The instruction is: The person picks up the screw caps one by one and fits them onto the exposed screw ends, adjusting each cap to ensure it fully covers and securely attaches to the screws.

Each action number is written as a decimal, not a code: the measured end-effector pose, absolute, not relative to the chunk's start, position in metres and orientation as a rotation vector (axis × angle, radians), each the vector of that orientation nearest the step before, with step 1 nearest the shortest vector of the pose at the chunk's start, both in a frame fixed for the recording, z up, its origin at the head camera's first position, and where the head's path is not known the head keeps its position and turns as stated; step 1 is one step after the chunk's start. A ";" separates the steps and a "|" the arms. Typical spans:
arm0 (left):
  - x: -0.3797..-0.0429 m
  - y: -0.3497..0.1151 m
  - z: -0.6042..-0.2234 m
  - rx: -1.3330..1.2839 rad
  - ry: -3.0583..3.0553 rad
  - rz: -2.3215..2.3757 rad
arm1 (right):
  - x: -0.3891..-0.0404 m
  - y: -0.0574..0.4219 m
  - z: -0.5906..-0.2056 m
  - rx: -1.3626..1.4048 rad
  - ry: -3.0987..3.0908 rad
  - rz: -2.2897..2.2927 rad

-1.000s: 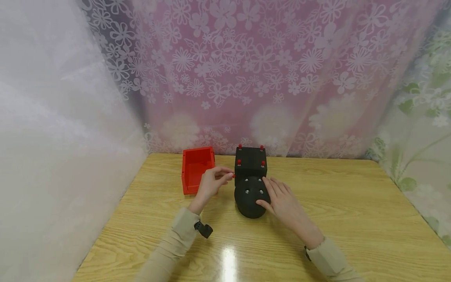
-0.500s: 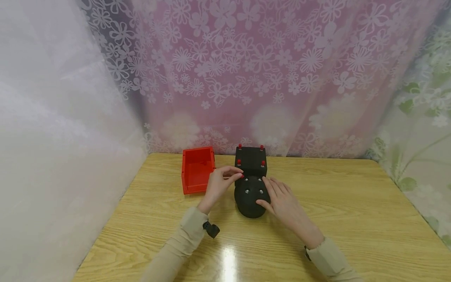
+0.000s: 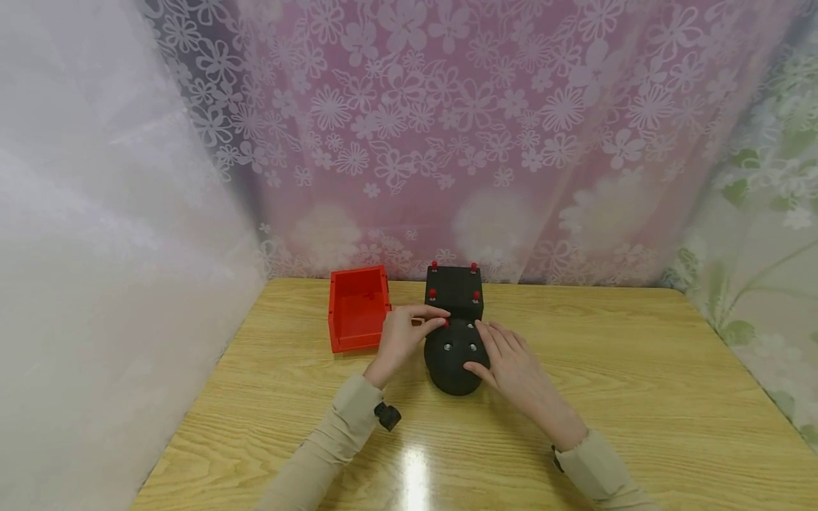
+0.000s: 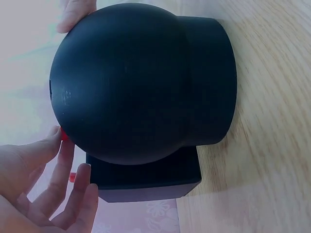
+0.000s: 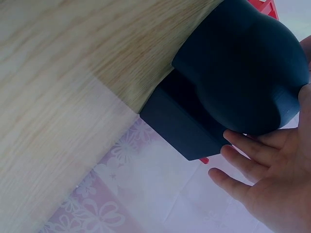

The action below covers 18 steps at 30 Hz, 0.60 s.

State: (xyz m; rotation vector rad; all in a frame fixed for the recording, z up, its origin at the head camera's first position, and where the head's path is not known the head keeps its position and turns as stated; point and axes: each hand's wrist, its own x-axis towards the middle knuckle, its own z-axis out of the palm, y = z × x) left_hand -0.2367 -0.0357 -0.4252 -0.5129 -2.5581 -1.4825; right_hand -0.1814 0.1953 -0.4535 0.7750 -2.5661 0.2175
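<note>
A black dome (image 3: pixel 456 372) with metal studs on its top stands on the wooden table. My left hand (image 3: pixel 397 341) pinches a small red cap (image 4: pixel 63 134) between thumb and index finger, right at the stud at the dome's upper left. The other left fingers are spread beside the dome in the left wrist view. Three more studs show bare on the dome. My right hand (image 3: pixel 514 365) rests along the dome's right side, thumb on top and fingers fairly straight. Behind the dome, a black block (image 3: pixel 454 281) carries several red caps (image 3: pixel 476 295) on its top.
Left of the block, a red bin (image 3: pixel 358 333) stands with its open side up and a few small red bits inside. Wooden tabletop (image 3: pixel 607 355) extends to both sides. A flowered pink curtain (image 3: pixel 409 142) hangs along the back edge.
My left hand has moved right with the red cap, from beside the dome to the upper-left stud on its top. The right hand has stayed in place.
</note>
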 end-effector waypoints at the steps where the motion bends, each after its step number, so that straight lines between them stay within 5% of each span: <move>1: -0.237 -0.035 -0.425 -0.517 -2.558 -1.471 | -0.181 0.195 -0.453 0.775 -2.565 0.219; 18: -0.236 -0.036 -0.422 -0.655 -2.556 -1.270 | -0.182 0.195 -0.455 0.785 -2.545 0.228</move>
